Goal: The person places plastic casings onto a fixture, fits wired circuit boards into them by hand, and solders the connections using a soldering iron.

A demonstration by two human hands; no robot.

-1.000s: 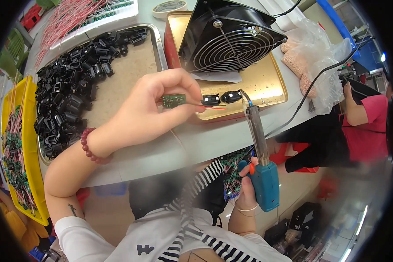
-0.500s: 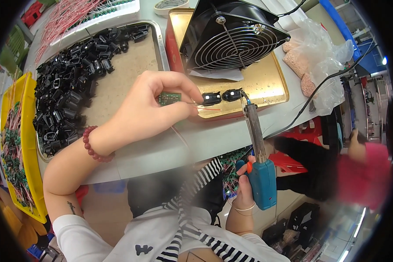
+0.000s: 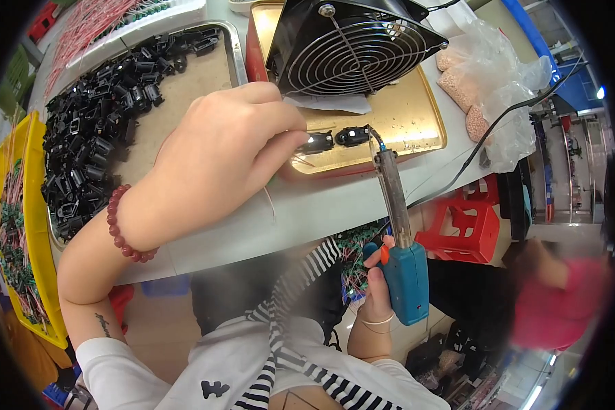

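Observation:
My left hand [image 3: 225, 140] is closed in a pinch at the left end of a small black plastic housing [image 3: 319, 142], on a thin wire [image 3: 303, 161]. Most of what lies under the palm is hidden, the green circuit board included. A second black housing [image 3: 352, 137] sits just to the right on the gold tray [image 3: 417, 130]. My right hand [image 3: 378, 294] grips a teal soldering gun [image 3: 408, 283] upright below the tray, a finger by its orange trigger. The gun's bent tip reaches the right end of the second housing.
A black fan [image 3: 355, 51] with a wire guard stands on the tray. At left, a metal tray [image 3: 236, 61] holds many black housings [image 3: 96, 143], beside a yellow bin [image 3: 37, 239] of wired boards. Bags of pinkish pellets [image 3: 461, 89] lie right. A person in pink [image 3: 560, 301] is nearby.
My left hand has turned over, knuckles up, and its fingertips have come up to the left housing; the circuit board is now hidden. The soldering gun stays by the right housing. The view has shifted slightly.

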